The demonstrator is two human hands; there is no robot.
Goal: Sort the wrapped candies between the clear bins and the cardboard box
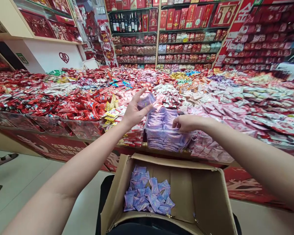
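Note:
My left hand (134,112) is above the left back corner of a clear plastic bin (147,135), with a small purple wrapped candy packet (146,100) between its thumb and fingers. Rows of the same purple packets (161,119) fill that bin, most of them standing on edge. At the bin's right side, my right hand (187,123) has its fingers curled down against the packets. Its fingertips are partly hidden, so I cannot make out what they grip. Below, an open cardboard box (181,189) contains a loose heap of purple packets (148,192) on its left side.
Bins of red packets (78,106) stretch to the left, pink packets (225,112) to the right. Shelves with bottles (124,23) and red boxes (186,18) stand behind. A white cabinet (46,55) is at the back left. Part of a sandal (3,160) shows on the floor.

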